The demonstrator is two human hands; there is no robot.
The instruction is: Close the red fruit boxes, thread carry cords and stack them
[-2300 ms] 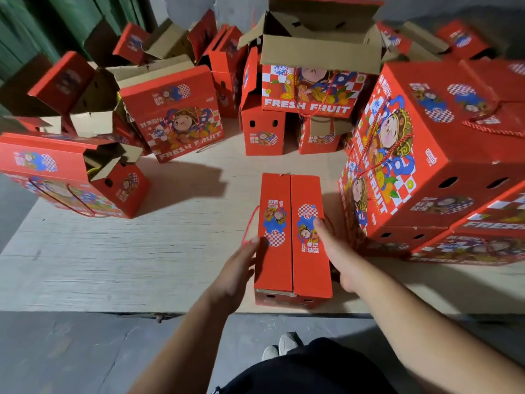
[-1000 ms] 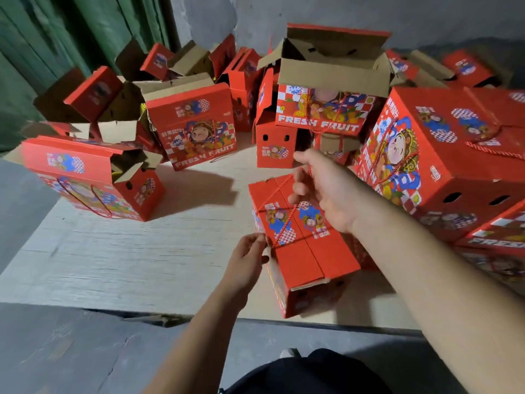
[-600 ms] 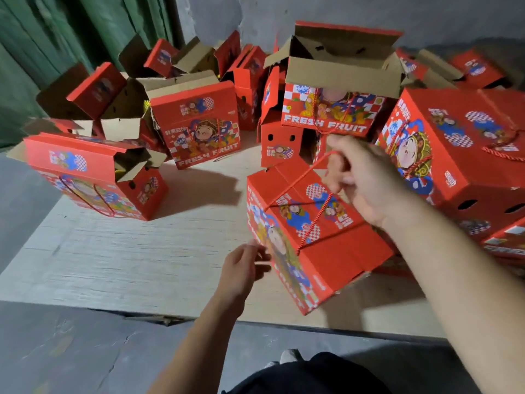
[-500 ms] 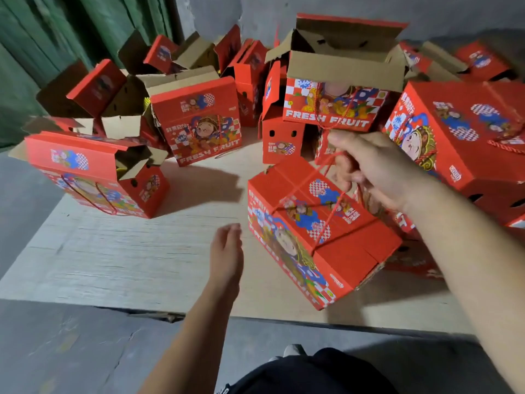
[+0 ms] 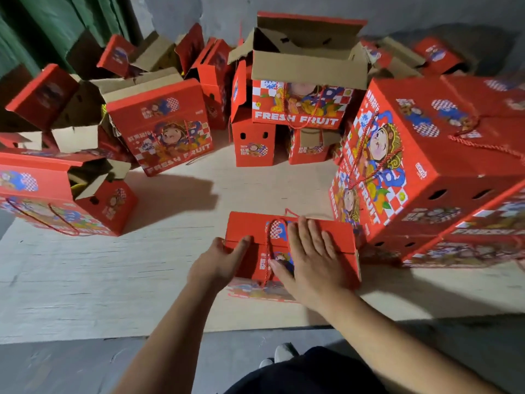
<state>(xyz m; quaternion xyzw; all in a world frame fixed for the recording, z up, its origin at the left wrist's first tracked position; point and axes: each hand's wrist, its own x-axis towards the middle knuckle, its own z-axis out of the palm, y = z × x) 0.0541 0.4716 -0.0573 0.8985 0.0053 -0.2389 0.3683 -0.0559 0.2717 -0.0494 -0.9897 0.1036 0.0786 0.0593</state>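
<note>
A closed red fruit box [image 5: 338,245] sits on the pale board floor [image 5: 113,274], near its front edge, just beside the stack of closed boxes [image 5: 431,177] on the right. The right hand [image 5: 309,260] lies flat on the box's top with fingers straight and spread, pressing on the lid flaps; it grasps nothing. The left hand [image 5: 218,263] holds the box's left end, with the thumb over the top edge and the fingers curled round the side. A red carry cord [image 5: 268,245] loops across the top between the two hands. The box's contents are hidden. Behind it, an open box [image 5: 304,89] stands with its brown flaps raised, its inside too dark to tell what it holds. At the left, a tipped box [image 5: 56,191] lies on its side with flaps half open and something yellow showing inside. More open boxes are piled against the green wall [image 5: 42,32].
</note>
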